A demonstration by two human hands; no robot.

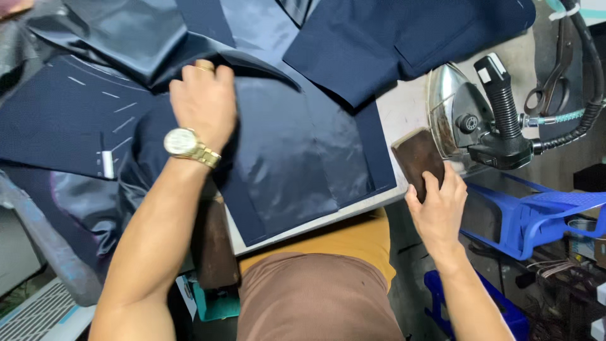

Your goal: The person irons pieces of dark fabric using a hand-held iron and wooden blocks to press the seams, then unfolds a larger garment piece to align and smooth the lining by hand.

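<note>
My left hand (203, 101), with a gold watch on its wrist, is closed on a fold of dark navy garment (297, 145) that lies spread over the pressing table, its shiny lining face up. My right hand (439, 205) holds a brown wooden block (418, 158) at the table's right edge, fingers wrapped over its lower end. Just beyond the block a steam iron (480, 117) with a chrome body and black handle lies tipped on its side.
More navy cloth pieces (391, 38) cover the far side of the table. Scissors (555, 76) and a black hose (590, 69) sit at the right. A blue plastic stool (536, 221) stands below the iron. A brown wooden block (214, 246) hangs at the table's near edge.
</note>
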